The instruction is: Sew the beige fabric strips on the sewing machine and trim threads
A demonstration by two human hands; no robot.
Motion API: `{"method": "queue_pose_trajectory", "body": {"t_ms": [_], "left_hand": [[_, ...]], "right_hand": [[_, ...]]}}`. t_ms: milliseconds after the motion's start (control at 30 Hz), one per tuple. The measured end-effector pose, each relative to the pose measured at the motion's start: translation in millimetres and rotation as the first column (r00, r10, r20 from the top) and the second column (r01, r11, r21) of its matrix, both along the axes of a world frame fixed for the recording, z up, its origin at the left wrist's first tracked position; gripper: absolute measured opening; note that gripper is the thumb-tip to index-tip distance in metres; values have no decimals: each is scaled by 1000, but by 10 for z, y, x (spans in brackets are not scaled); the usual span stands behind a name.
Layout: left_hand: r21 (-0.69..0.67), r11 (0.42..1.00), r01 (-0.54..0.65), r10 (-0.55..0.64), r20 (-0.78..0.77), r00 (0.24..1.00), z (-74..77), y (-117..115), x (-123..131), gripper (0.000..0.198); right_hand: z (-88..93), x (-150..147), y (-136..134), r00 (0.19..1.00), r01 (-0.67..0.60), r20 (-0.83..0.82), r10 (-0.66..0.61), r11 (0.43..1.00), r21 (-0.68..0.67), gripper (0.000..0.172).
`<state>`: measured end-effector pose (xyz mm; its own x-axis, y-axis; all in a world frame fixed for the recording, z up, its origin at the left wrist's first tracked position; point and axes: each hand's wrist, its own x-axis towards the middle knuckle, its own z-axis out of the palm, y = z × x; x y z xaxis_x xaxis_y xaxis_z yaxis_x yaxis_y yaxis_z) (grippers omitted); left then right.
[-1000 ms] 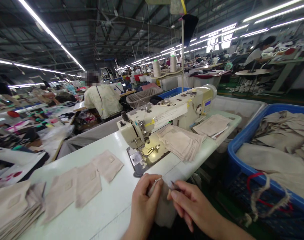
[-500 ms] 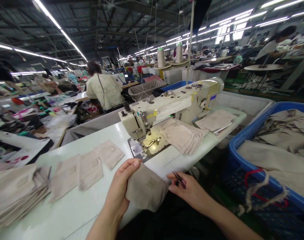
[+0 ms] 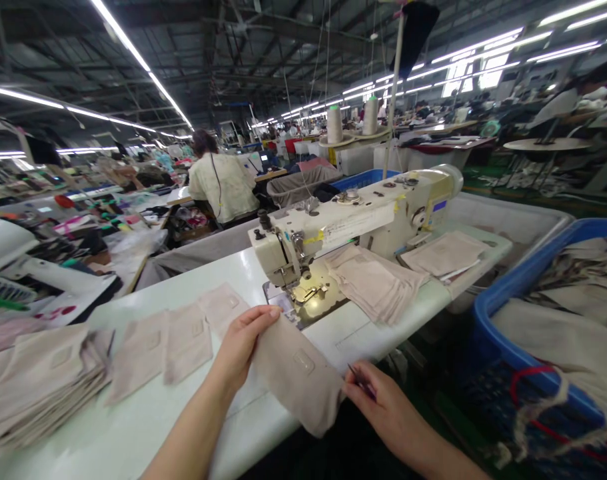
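Observation:
Between my hands hangs a beige fabric piece [image 3: 296, 370] with a small rectangular patch on it. My left hand [image 3: 248, 340] pinches its upper left corner, thumb on top. At the lower right edge, my right hand [image 3: 378, 393] is closed round dark thread snips [image 3: 359, 378], their tip pointing up and left. Its fingertips touch the fabric edge. Just beyond stands a sewing machine [image 3: 343, 220], its needle area above a worn metal plate. Similar patched pieces [image 3: 188, 340] lie in an overlapping row to the left.
A thick fabric stack [image 3: 43, 387] sits at the table's left end. More fabric pieces [image 3: 373, 277] lie under the machine arm. At the right stands a blue basket [image 3: 488, 313] filled with cloth. A co-worker [image 3: 223, 180] sits ahead, back turned.
The fabric piece has been drawn out longer and flatter between my hands. My right hand has shifted slightly right and down, and the view has turned a little left.

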<state>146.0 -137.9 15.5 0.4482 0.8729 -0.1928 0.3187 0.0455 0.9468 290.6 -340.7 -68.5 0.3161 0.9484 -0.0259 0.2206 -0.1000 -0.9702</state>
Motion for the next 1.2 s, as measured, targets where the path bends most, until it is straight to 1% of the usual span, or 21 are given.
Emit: {"method": "queue_pose_trajectory", "body": {"t_ms": [33,67,133,200,300,367,433,467,533,600,667,733,800,867,933,1000,1100,1200], "left_hand": [[123,991,55,-41,-113,993,-51,94,59,39],[206,975,89,-51,-185,981,-104,182,126,37],[323,938,124,-40,-257,966,-206,326,268,24],[407,902,146,-16,-307,951,-288,415,385,15],[475,859,191,12,-393,920,-363,453,460,16],[490,843,223,11,-430,903,-382,446,455,16],[498,829,255,-2,-453,891,-381,437,435,16],[501,822,272,-12,-462,887,-374,436,426,17],[501,809,308,-37,-480,877,-353,442,415,18],[498,801,333,-50,-499,865,-330,454,412,20],[497,798,342,-45,-516,855,-315,467,414,19],[499,798,338,-26,-532,846,-311,482,420,18],[497,802,330,-5,-548,836,-317,502,430,16],[485,813,322,10,-565,825,-330,534,444,16],[463,828,315,14,-579,815,-348,576,461,16],[443,843,307,15,-590,807,-370,621,477,16],[429,855,292,25,-595,803,-402,672,490,18],[429,859,279,33,-590,807,-419,690,490,19]], "right_hand": [[-22,-9,27,1000,13,-2,-13,1000,3,23],[-44,-22,60,999,39,2,-39,999,1,23],[-88,-52,133,995,96,23,-96,995,1,22],[-140,-76,194,991,123,57,-125,992,27,24],[-242,-75,237,987,100,121,-109,992,82,25],[-302,-47,241,982,53,176,-71,993,107,16],[-328,-5,237,958,-26,286,-28,983,183,7],[-325,20,236,934,-76,356,-14,969,237,7],[-290,70,237,875,-171,484,-16,925,340,13],[-238,118,244,827,-244,561,-13,892,381,17],[-192,158,251,795,-301,606,18,879,370,17],[-166,186,260,746,-356,662,64,879,316,18],[-162,198,272,670,-399,738,86,879,260,21],[-173,195,288,583,-422,810,68,877,230,24],[-182,183,304,522,-437,851,49,873,217,25],[-178,170,320,506,-431,862,40,877,213,24],[-145,152,341,518,-404,854,39,892,205,21],[-119,136,362,515,-392,857,26,896,208,21]]}}
